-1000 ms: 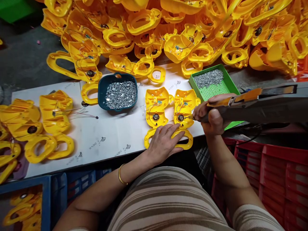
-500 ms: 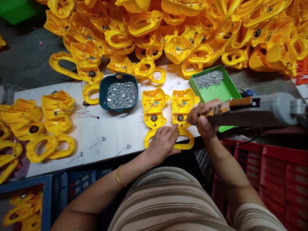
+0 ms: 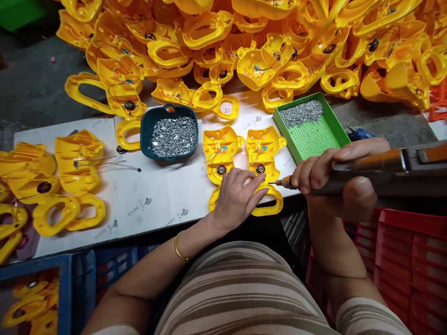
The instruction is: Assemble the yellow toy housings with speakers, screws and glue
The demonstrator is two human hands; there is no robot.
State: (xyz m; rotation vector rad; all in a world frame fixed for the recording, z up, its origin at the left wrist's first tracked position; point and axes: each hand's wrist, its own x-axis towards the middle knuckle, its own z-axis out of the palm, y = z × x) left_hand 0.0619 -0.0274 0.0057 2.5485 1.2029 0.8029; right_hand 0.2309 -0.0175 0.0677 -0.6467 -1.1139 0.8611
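Two yellow plastic shell halves with loop handles lie side by side on the white board. The left shell (image 3: 220, 144) and the right shell (image 3: 261, 139) each carry a small green circuit board, thin wires and a round speaker. My left hand (image 3: 234, 200) rests palm down over their lower ends, fingers stretched and thumb apart, partly hiding both handles. In my right hand (image 3: 324, 172) is an electric screwdriver (image 3: 366, 179), held level with its bit pointing left. The tip is by the lower end of the right shell, close to my left fingertips; whether it touches a screw cannot be seen.
A dark teal tub of screws (image 3: 144, 135) stands left of the shells, a green tray (image 3: 303, 139) with screws at right. Yellow shells (image 3: 195, 32) pile up behind. More shells (image 3: 78, 158) lie at left. A blue crate (image 3: 66, 288) and red crate (image 3: 394, 260) flank me.
My right hand has drawn the screwdriver back and lowered its rear, so the bit now shows. My left thumb and fingers have shifted slightly upward over the right shell.
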